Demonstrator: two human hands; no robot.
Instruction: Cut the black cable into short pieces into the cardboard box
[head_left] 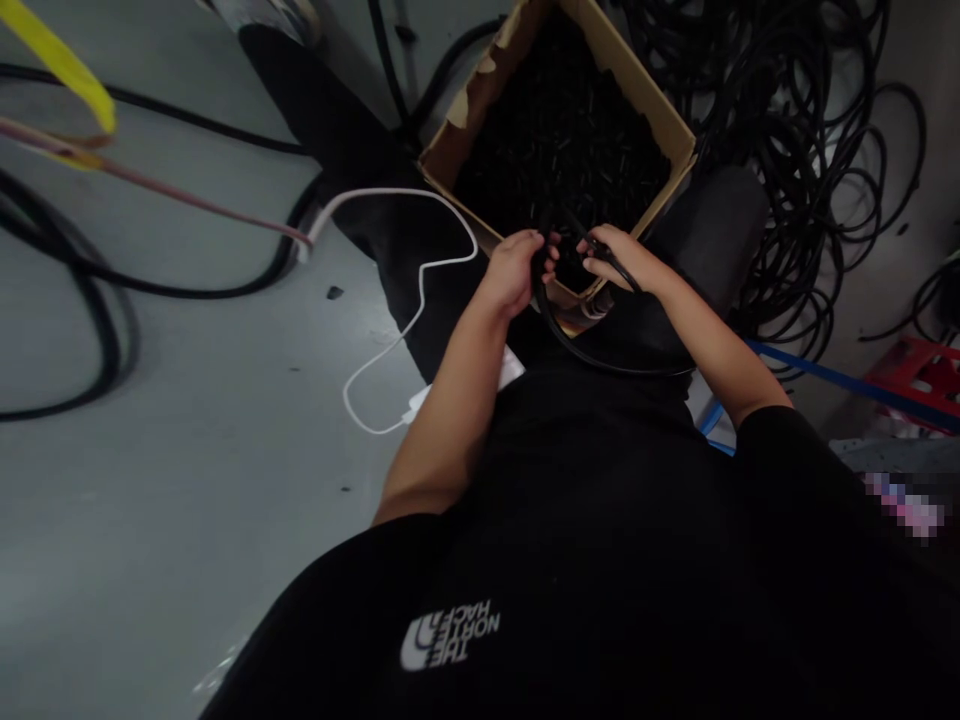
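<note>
Between my legs stands an open cardboard box [651,75] filled with many small black pieces. My left hand [517,268] is closed on a black cable [581,357] at the box's near edge. A little to the right, my right hand [619,258] has its fingers wrapped round another stretch of black cable, which runs up over the box. The cable loops down below my hands and across my lap. The ends of the cable are too dark to make out.
Coiled black cables [795,200] lie in a heap at the upper right. A white cord [421,290] hangs by my left forearm. Thick black cable [187,292] crosses the floor at left, under a yellow strap [64,65]. A red object [919,370] is at far right.
</note>
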